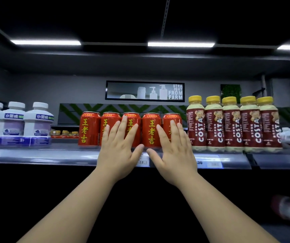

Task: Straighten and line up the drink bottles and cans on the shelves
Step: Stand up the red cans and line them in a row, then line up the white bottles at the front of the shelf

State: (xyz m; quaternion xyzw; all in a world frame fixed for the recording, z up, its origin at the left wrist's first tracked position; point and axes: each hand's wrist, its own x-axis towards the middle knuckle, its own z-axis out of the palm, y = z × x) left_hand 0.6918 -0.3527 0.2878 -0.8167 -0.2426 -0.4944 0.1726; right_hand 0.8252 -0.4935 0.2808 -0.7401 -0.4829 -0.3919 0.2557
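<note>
Shelf (44, 154) runs the full width. Right section: five Costa bottles (233, 123), yellow caps, upright, tight row, labels forward. Left section: three white bottles (12, 120), upright, side by side. Centre: five red cans (151, 128), upright, touching in one row near the shelf's front edge, between the two bottle groups. My left hand (119, 148) lies flat against cans two and three from the left, fingers straight and spread, gripping nothing. My right hand (174, 149) does the same on cans four and five. Thumbs nearly meet below can four. Price tags (214, 163) on the shelf lip.
</note>
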